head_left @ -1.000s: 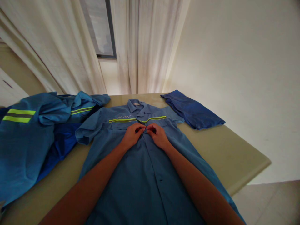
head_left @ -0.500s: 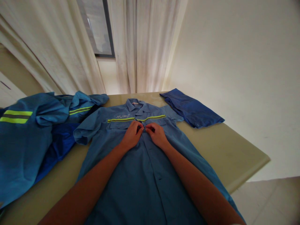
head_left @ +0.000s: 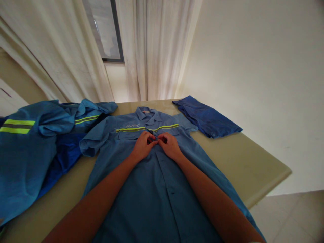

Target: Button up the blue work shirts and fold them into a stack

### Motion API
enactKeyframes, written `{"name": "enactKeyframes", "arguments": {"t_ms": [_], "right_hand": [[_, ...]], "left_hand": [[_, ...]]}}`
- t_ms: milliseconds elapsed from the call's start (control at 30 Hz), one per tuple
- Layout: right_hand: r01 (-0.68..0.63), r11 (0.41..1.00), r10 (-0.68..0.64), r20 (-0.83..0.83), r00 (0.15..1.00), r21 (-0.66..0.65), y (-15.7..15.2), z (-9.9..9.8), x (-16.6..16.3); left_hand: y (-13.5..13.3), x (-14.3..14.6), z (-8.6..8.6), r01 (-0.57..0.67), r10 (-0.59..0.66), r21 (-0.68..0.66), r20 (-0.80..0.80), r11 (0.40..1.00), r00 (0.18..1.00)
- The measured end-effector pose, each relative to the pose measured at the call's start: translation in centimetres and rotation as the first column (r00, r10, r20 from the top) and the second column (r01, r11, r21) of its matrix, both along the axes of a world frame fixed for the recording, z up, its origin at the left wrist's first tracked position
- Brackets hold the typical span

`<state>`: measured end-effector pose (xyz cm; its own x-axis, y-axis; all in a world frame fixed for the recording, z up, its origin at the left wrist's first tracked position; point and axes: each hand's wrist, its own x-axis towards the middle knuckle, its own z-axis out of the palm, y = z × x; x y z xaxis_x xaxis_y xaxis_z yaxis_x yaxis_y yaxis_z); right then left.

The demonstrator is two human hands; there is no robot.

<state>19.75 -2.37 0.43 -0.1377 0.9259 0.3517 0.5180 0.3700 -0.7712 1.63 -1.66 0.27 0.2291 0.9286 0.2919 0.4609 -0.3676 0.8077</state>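
A blue short-sleeved work shirt (head_left: 141, 192) with a yellow reflective chest stripe lies flat on the beige table (head_left: 255, 168), collar away from me. My left hand (head_left: 141, 145) and my right hand (head_left: 170, 145) meet at the shirt's front placket just below the stripe. Both hands have their fingers curled and pinched on the placket cloth; whether a button sits between the fingertips is too small to tell.
A heap of blue work clothes (head_left: 32, 148) with yellow stripes covers the table's left side. A folded darker blue garment (head_left: 206, 118) lies at the far right. White curtains (head_left: 152, 50) and a window are behind the table; the table's edge drops to a tiled floor at right.
Both hands stay pinched at the same spot on the placket; the fingers shift only slightly. The view has barely moved.
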Motion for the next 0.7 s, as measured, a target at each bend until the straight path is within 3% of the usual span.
{"name": "enactKeyframes", "arguments": {"t_ms": [133,400,567,700], "right_hand": [[-0.004,1.0,0.004,-0.001,1.0,0.004,-0.2,0.1,-0.1],[0.028,0.999,-0.029,0.063,0.998,0.02,1.1,-0.1,0.1],[0.162,0.974,-0.2,0.263,0.944,0.159,0.9,1.6,-0.9],[0.107,0.986,-0.162,0.557,0.815,0.13,-2.9,2.5,-2.0]], "left_hand": [[-0.1,-0.1,-0.1,0.03,-0.03,0.015,-0.055,0.999,0.998],[0.3,0.4,0.3,0.056,-0.019,0.171,-0.208,0.984,0.978],[3.1,0.3,0.5,-0.071,0.141,0.211,-0.339,0.975,0.93],[4.5,0.3,0.4,-0.139,0.199,0.2,-0.322,0.97,0.926]]}}
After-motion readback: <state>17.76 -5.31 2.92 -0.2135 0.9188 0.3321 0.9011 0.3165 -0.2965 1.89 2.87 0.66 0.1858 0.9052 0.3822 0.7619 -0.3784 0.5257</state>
